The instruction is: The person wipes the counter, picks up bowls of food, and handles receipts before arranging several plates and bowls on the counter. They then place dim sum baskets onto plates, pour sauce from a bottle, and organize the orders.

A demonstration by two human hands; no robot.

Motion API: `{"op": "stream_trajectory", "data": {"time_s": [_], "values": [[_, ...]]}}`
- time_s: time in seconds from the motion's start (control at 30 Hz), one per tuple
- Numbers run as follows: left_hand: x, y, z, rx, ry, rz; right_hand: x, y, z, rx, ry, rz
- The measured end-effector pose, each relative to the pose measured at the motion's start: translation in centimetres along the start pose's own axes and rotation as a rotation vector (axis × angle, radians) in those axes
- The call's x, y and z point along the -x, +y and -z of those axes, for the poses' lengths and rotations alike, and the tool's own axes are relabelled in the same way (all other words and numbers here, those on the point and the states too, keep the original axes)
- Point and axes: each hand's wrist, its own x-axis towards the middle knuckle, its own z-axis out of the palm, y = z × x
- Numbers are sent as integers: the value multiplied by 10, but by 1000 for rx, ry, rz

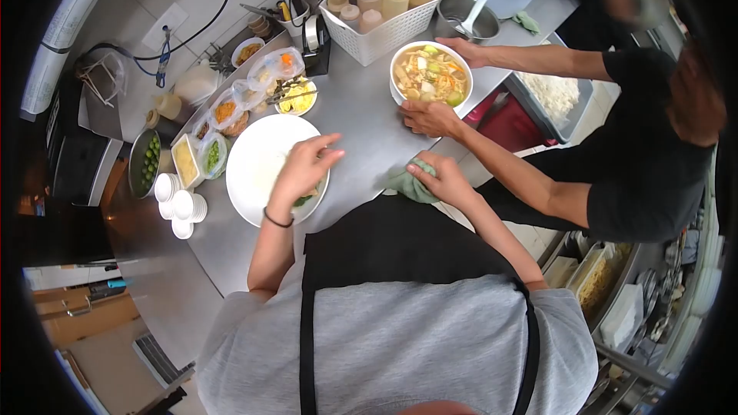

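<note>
Over the right part of a large white plate (250, 161), my left hand (306, 165) hovers with its fingers apart and nothing visible in them. Some green and brown food (306, 198) shows at the plate's lower right, partly behind my wrist. At the counter's front edge, my right hand (434, 175) is closed on a green cloth (411, 183). Beyond it, a co-worker's two hands hold a white bowl (394, 92) of soup with vegetables by its sides.
Behind the plate lie bags of ingredients (225, 111) and a bowl of yellow slices (296, 97). White cups (184, 206) stand left. A white basket of bottles (377, 40) and a metal pot (484, 23) stand at the back. The co-worker (638, 138) stands at right.
</note>
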Motion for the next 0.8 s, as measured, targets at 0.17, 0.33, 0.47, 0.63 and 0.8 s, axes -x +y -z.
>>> {"op": "stream_trajectory", "data": {"time_s": [0.17,0.33,0.47,0.63,0.8], "values": [[-31,-8,-65,535,-185,221,-14,0,27,-153,28,81],[-65,-18,-100,637,-181,358,-16,1,89,-258,-8,12],[-112,-33,-128,769,-98,487,-18,44,160,-260,282,-98],[-169,-40,-148,925,-56,558,-60,151,191,-233,637,-204],[-194,-38,-159,1038,-39,577,-122,184,164,-722,274,-474]]}}
